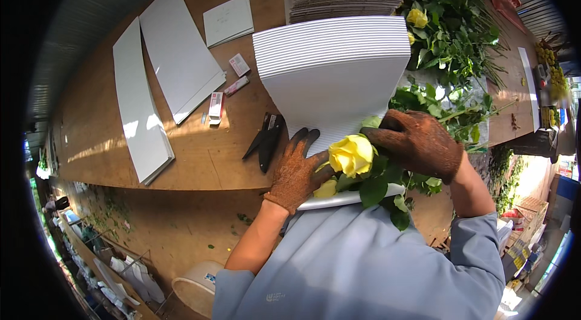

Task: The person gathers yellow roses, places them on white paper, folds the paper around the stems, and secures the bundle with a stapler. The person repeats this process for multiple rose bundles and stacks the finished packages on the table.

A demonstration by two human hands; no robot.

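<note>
Both my hands wear brown-stained work gloves. My right hand [413, 140] has its fingers closed at the right side of a yellow rose [352, 155], among its green leaves; the stem is hidden. My left hand [299, 172] lies on the near part of a bent white corrugated sheet [333, 93], some fingers spread. Its index finger and thumb reach the rose's left side, but whether they grip it is unclear. Below them a second yellow rose [326, 188] shows partly, above a pale curved rim [349, 197] at my waist.
A black stapler [265, 140] and small boxes [216, 106] lie left on the wooden table [190, 156]. White sheets [179, 56] lie farther left. A cardboard stack [347, 4] stands behind. Leafy cut roses [454, 25] heap at right. A pale tub [197, 286] stands below.
</note>
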